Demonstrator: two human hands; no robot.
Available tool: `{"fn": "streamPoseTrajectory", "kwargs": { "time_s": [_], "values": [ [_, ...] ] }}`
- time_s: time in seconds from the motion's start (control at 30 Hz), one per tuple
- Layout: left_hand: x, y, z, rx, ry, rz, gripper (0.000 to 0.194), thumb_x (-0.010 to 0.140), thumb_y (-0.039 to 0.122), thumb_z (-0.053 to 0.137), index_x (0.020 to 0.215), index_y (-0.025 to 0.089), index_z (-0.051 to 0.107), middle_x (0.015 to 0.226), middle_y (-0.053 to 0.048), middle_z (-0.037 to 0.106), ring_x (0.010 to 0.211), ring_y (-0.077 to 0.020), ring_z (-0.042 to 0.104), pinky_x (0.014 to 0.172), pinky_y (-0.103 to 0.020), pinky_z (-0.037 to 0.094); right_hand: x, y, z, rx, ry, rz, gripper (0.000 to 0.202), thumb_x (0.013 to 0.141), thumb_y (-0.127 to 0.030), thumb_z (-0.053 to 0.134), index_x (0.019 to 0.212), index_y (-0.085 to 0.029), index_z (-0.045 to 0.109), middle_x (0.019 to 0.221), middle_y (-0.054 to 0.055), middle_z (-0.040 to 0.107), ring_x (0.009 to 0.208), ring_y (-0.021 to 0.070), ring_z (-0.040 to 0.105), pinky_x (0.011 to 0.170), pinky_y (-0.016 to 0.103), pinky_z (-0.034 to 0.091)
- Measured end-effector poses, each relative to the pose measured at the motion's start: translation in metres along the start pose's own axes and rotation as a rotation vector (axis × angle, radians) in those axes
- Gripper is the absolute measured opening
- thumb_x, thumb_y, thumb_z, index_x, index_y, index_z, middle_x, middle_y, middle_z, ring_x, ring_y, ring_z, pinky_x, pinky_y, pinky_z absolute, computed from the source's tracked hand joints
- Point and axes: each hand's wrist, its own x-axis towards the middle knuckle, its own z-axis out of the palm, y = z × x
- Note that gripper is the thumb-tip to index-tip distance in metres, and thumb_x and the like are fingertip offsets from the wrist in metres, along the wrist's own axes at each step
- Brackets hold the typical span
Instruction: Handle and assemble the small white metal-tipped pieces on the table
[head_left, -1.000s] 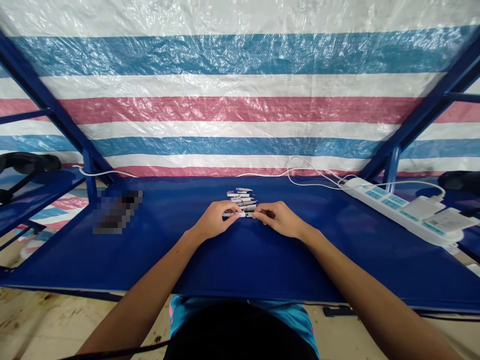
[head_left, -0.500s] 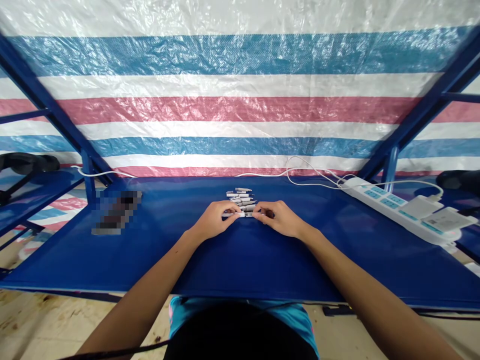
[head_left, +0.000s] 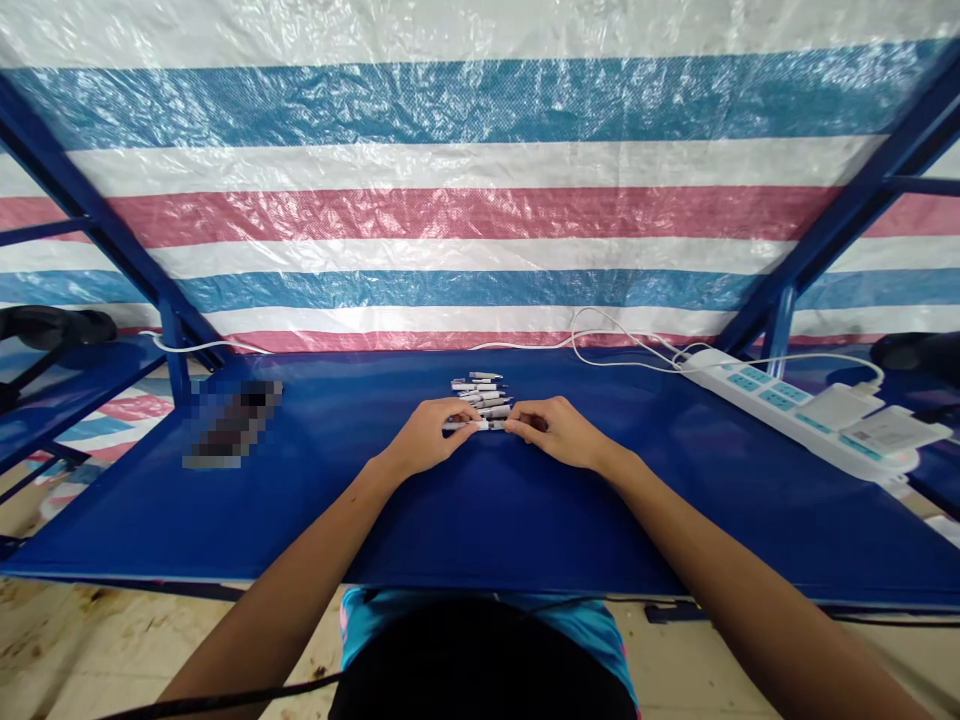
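Striped sheeting (head_left: 480, 215) behind pens (head_left: 493, 402), power strip (head_left: 785, 397)

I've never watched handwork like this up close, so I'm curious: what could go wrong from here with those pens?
The nearest pen, with the fingers of the left hand and right hand on it, might roll on the smooth-looking blue table if let go unevenly. The other pens lie close behind it, so a stray knuckle could knock them out of place.
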Motion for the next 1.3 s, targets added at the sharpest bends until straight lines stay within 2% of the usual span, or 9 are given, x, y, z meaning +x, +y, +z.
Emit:
{"fn": "streamPoseTrajectory", "kwargs": {
  "time_s": [0.17, 0.3, 0.5, 0.57, 0.73, 0.93, 1.1, 1.17, 1.3],
  "values": [
    [0.0005, -0.0004, 0.0001, -0.004, 0.007, 0.022, 0.02, 0.094, 0.032, 0.059, 0.093, 0.019, 0.074, 0.091, -0.007, 0.077, 0.083, -0.0222, 0.072, 0.08, -0.031, 0.057, -0.0007, 0.0011, 0.0002, -0.022, 0.035, 0.013, 0.027, 0.089, -0.045, 0.067, 0.101, -0.021, 0.065, 0.068, -0.001, 0.063, 0.058, 0.0157, 0.055, 0.06, 0.027, 0.039],
    [0.0007, 0.0014, -0.0011, -0.003, -0.003, -0.002, 0.018, 0.093, 0.031, 0.06, 0.093, 0.019, 0.074, 0.091, -0.007, 0.077, 0.084, -0.0225, 0.072, 0.081, -0.031, 0.057, -0.001, 0.0011, -0.0001, 0.008, 0.037, 0.005, 0.018, 0.09, -0.039, 0.063, 0.095, -0.022, 0.06, 0.066, -0.003, 0.061, 0.057, 0.0153, 0.054, 0.061, 0.027, 0.039],
    [0.0001, 0.0036, -0.0032, -0.03, -0.006, 0.008, 0.019, 0.094, 0.03, 0.059, 0.093, 0.018, 0.074, 0.093, -0.008, 0.077, 0.086, -0.0218, 0.072, 0.084, -0.031, 0.057, -0.0006, -0.0035, -0.0011, 0.008, 0.004, 0.0, 0.033, 0.097, -0.046, 0.051, 0.079, -0.02, 0.061, 0.062, 0.0, 0.059, 0.056, 0.0153, 0.053, 0.061, 0.027, 0.037],
    [-0.0002, 0.0031, -0.0032, -0.035, -0.002, 0.019, 0.02, 0.094, 0.03, 0.058, 0.094, 0.018, 0.073, 0.093, -0.008, 0.077, 0.085, -0.0216, 0.071, 0.084, -0.031, 0.057, -0.0008, -0.0044, -0.0014, 0.009, 0.008, 0.004, 0.033, 0.098, -0.047, 0.052, 0.083, -0.02, 0.063, 0.062, 0.0, 0.06, 0.056, 0.0154, 0.053, 0.061, 0.027, 0.037],
    [0.0, 0.0009, -0.0021, -0.029, -0.001, 0.01, 0.019, 0.093, 0.029, 0.058, 0.093, 0.018, 0.074, 0.093, -0.007, 0.077, 0.084, -0.021, 0.071, 0.084, -0.031, 0.057, -0.0016, -0.0031, -0.0012, 0.01, 0.042, 0.006, 0.025, 0.089, -0.043, 0.066, 0.1, -0.022, 0.061, 0.067, -0.003, 0.062, 0.057, 0.0153, 0.054, 0.062, 0.027, 0.039],
    [0.0004, 0.0018, -0.0024, -0.025, 0.0, 0.019, 0.02, 0.094, 0.03, 0.058, 0.093, 0.018, 0.075, 0.094, -0.007, 0.078, 0.085, -0.0212, 0.071, 0.084, -0.031, 0.058, -0.001, -0.0003, -0.0004, -0.002, 0.034, 0.003, 0.018, 0.092, -0.04, 0.061, 0.092, -0.022, 0.059, 0.064, -0.003, 0.061, 0.055, 0.0148, 0.052, 0.061, 0.027, 0.038],
    [0.0002, 0.0024, -0.0031, -0.025, 0.0, 0.022, 0.02, 0.094, 0.03, 0.058, 0.094, 0.018, 0.075, 0.094, -0.008, 0.078, 0.085, -0.0213, 0.072, 0.084, -0.031, 0.058, -0.0004, 0.0, -0.0013, -0.006, -0.004, 0.001, 0.035, 0.098, -0.05, 0.051, 0.083, -0.02, 0.063, 0.061, -0.001, 0.06, 0.057, 0.0152, 0.053, 0.06, 0.027, 0.036],
    [0.0, 0.0024, -0.0032, -0.022, 0.003, 0.023, 0.02, 0.094, 0.03, 0.058, 0.094, 0.018, 0.075, 0.093, -0.008, 0.078, 0.085, -0.0213, 0.072, 0.083, -0.031, 0.057, -0.0006, -0.0001, -0.0016, -0.004, -0.007, 0.0, 0.037, 0.098, -0.052, 0.051, 0.086, -0.02, 0.065, 0.062, 0.0, 0.06, 0.057, 0.0152, 0.053, 0.06, 0.027, 0.036],
    [-0.0001, 0.0029, -0.0031, -0.023, 0.01, 0.036, 0.02, 0.094, 0.029, 0.058, 0.095, 0.018, 0.075, 0.093, -0.008, 0.078, 0.085, -0.0215, 0.072, 0.082, -0.031, 0.057, -0.0014, -0.0004, -0.0014, 0.022, 0.019, -0.007, 0.033, 0.092, -0.054, 0.062, 0.099, -0.021, 0.063, 0.066, -0.002, 0.062, 0.056, 0.0151, 0.052, 0.06, 0.027, 0.037]
  ]
}}
